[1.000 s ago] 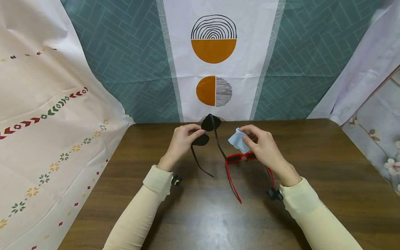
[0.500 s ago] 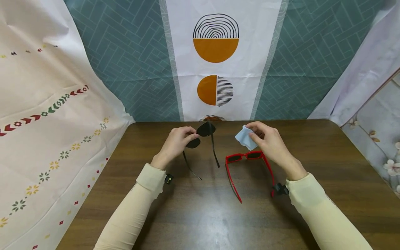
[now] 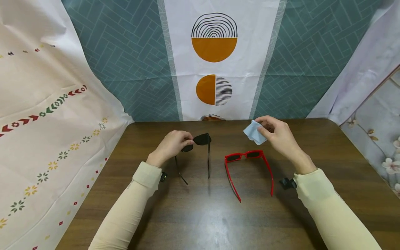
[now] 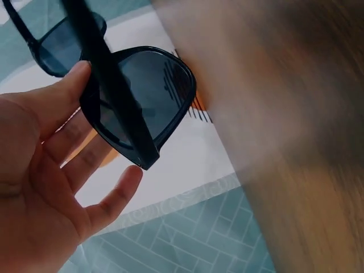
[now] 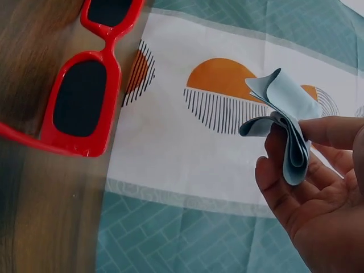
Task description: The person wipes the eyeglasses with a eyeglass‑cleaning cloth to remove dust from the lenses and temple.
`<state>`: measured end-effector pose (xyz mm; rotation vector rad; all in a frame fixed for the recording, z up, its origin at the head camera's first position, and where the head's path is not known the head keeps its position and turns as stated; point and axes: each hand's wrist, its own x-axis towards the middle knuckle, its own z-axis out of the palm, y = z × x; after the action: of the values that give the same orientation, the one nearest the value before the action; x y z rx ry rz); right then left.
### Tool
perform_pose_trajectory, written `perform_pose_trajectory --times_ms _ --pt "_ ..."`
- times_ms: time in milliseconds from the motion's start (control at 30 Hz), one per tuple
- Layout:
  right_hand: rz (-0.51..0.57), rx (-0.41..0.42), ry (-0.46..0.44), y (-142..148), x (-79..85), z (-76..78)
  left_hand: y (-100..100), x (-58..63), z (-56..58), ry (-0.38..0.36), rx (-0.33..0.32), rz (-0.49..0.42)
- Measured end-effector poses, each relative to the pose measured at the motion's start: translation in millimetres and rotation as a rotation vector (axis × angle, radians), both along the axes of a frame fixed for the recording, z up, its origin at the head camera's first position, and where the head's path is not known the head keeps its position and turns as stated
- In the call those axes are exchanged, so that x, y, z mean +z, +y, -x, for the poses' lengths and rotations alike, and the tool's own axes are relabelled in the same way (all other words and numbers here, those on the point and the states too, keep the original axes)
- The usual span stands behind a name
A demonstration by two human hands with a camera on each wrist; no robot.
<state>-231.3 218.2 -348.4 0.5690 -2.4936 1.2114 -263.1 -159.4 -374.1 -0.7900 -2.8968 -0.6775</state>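
Observation:
My left hand (image 3: pixel 171 147) pinches a pair of black sunglasses (image 3: pixel 202 139) near the bridge. In the left wrist view the thumb lies by the middle of the black sunglasses (image 4: pixel 151 85), and their temples are unfolded. My right hand (image 3: pixel 279 139) pinches a folded light-blue cloth (image 3: pixel 255 133) between thumb and fingers, above the table's far side. The right wrist view shows the layers of the cloth (image 5: pixel 290 125) bunched together. Between the two hands, red-framed sunglasses (image 3: pixel 243 156) lie on the table, temples unfolded toward me; neither hand touches them.
The brown wooden table (image 3: pixel 200 215) spreads under both arms. A teal and white patterned curtain (image 3: pixel 140 69) hangs behind its far edge. Cream embroidered fabric (image 3: pixel 62 139) borders the left side, and pale floral fabric (image 3: pixel 384 139) the right.
My left hand has moved left and down with the black sunglasses, away from the red pair. My right hand has carried the cloth right and away from me. The red sunglasses stay put.

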Motion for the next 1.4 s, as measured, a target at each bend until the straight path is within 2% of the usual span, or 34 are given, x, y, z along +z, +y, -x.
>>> perform_pose_trajectory --times_ms 267,533,800,1000,1400 --pt "-0.022 0.0 -0.032 3 -3.3 3.1 -8 -6.2 5.2 -0.036 -0.036 0.057" --pt "-0.012 0.01 -0.042 5 -2.7 3.6 -12 -11.3 9.2 -0.061 -0.036 0.104" --pt "-0.013 -0.023 -0.079 13 -7.4 9.8 -12 -19.9 16.3 -0.039 -0.034 0.144" --pt "-0.01 -0.027 -0.076 18 -8.9 11.0 -11 -23.5 17.4 -0.042 -0.029 0.163" --pt "-0.022 -0.023 -0.067 21 -12.5 12.5 -10 -29.6 21.3 0.004 -0.009 0.188"
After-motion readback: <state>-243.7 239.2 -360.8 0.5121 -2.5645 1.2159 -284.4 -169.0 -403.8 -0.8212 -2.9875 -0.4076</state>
